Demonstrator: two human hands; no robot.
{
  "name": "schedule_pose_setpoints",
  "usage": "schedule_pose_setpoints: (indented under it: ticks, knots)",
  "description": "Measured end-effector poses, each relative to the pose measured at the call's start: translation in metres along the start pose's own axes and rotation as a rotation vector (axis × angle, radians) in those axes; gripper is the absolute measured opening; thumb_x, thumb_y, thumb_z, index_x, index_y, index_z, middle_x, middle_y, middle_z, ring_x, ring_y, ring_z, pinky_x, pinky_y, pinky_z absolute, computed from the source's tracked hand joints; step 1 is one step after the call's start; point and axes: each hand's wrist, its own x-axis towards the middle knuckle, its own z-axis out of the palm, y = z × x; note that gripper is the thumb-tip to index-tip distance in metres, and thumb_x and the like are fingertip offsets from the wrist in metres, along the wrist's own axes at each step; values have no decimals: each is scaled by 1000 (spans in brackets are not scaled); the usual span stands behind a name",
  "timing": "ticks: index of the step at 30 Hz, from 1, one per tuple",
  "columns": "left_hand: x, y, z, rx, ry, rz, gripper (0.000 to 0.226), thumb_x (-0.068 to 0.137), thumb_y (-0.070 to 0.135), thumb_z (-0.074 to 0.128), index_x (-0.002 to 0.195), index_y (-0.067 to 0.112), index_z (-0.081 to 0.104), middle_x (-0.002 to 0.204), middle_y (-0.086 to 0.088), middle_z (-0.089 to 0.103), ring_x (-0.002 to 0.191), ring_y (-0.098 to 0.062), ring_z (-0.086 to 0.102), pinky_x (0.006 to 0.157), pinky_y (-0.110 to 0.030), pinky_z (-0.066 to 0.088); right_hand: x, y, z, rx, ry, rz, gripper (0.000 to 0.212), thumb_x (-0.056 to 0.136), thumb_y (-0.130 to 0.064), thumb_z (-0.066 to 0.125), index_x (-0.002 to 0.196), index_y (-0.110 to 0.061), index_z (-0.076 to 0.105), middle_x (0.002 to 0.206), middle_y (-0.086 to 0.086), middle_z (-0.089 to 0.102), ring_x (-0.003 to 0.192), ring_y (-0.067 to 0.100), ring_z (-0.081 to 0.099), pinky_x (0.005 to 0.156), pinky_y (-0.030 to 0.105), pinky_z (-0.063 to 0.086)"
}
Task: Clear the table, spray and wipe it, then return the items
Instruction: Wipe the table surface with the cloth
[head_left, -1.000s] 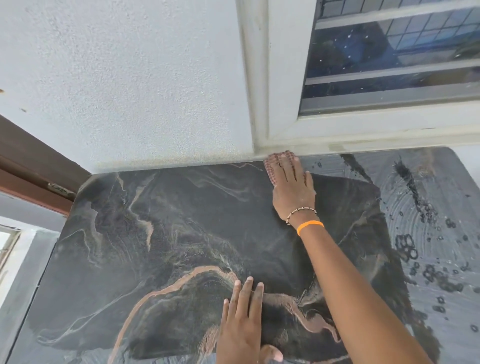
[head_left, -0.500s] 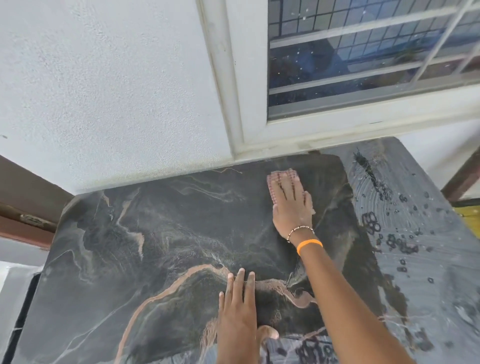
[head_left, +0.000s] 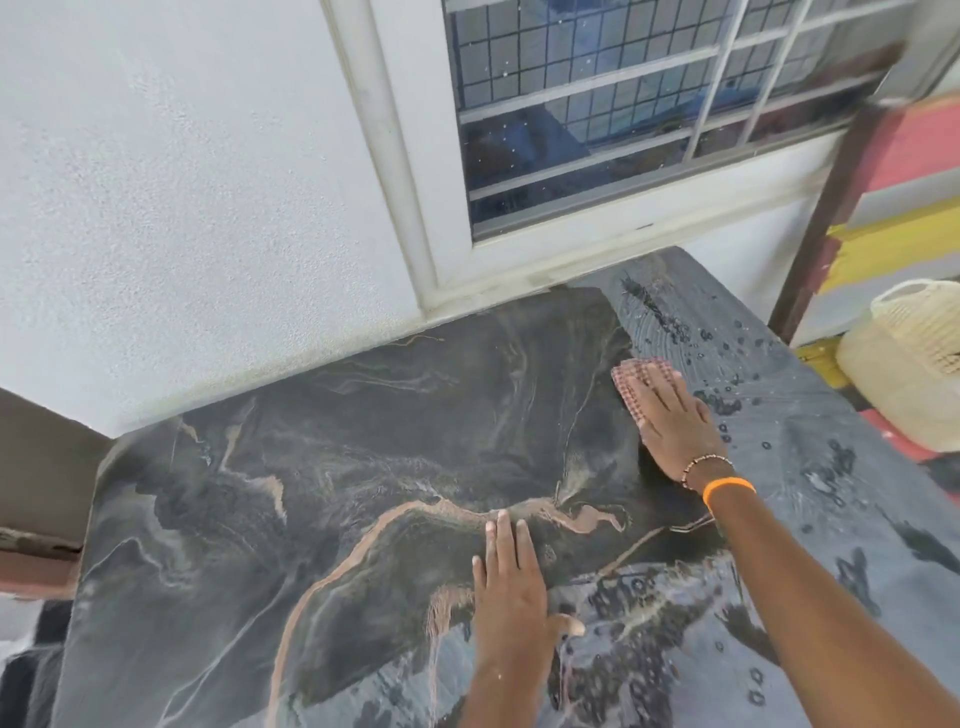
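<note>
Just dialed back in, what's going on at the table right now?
A person is wiping the dark marbled table. The right hand presses a checked cloth flat against the top, at the edge between the darker wet-looking area and the greyer side dotted with spray droplets. The left hand rests flat on the table, nearer the person, holding nothing. No items sit on the visible top. A cream woven bag stands off to the right.

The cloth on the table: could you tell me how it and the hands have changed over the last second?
The right hand has slid the checked cloth from the table's back edge by the window frame toward the right and nearer, reaching the droplet-covered strip. Nothing was taken hold of or let go. The left hand stays flat on the near part of the table.
</note>
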Motion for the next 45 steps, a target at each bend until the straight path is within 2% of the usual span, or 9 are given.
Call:
schedule_pose_setpoints:
  ticks: [5,13,20,23,26,29,32,38,45]
  knots:
    - [1,3,-4,8,-8,-15,114,77,48,63,144,5,-19,154,-11,-24,142,-27,-21,117,-42,-4,-37,5,8,63,6,199,61,97,-20,35,149,-28,4,160,-2,-8,147,23,-8,117,45,9]
    - [-4,-4,5,-18,125,24,116,73,59,60,146,7,-14,157,-9,-14,145,-24,-13,119,-39,3,-86,-101,44,32,40,-327,67,92,-13,37,148,-33,7,159,-8,-3,147,17,-8,114,40,13]
    - [-11,21,22,-7,224,103,124,59,81,32,141,5,-22,155,-11,-20,142,-28,-21,117,-40,-8,-114,-46,45,-20,-19,-467,64,93,-17,35,148,-36,7,159,-11,-3,147,14,-7,117,38,9]
    - [0,54,22,5,202,157,121,65,77,39,140,5,-24,154,-13,-22,143,-28,-20,116,-39,-11,-116,-1,36,-6,-3,-403,65,93,-19,34,148,-37,3,158,-12,-8,146,13,-10,117,38,8]
    - [14,90,19,-6,189,187,127,55,81,29,142,4,-20,155,-13,-21,143,-27,-19,116,-38,-12,-104,52,20,18,-9,-288,61,96,-23,31,148,-37,3,158,-12,-11,146,12,-11,117,38,5]
    - [30,118,18,-15,149,163,118,74,64,54,143,6,-21,156,-11,-19,143,-26,-19,117,-39,-8,-87,118,4,2,11,-140,60,97,-23,30,148,-36,1,158,-10,-12,146,14,-11,118,37,4]
    - [47,142,24,-8,119,104,115,78,53,62,144,7,-20,157,-9,-16,144,-26,-15,118,-41,-3,-72,176,-14,14,54,72,59,97,-22,31,148,-32,4,159,-5,-6,147,18,-7,119,41,9]
    - [55,156,32,-22,174,-7,119,73,54,68,146,10,-14,158,-4,-10,146,-21,-9,119,-36,2,-67,161,-12,99,178,271,62,90,-17,45,147,-24,22,159,3,12,146,28,7,112,49,20]
    - [56,156,34,-11,197,-100,124,66,63,65,146,11,-13,158,-1,-11,144,-23,-17,116,-40,-9,-63,61,6,70,76,-386,68,82,-14,48,146,-25,27,156,0,22,145,28,17,111,49,26]
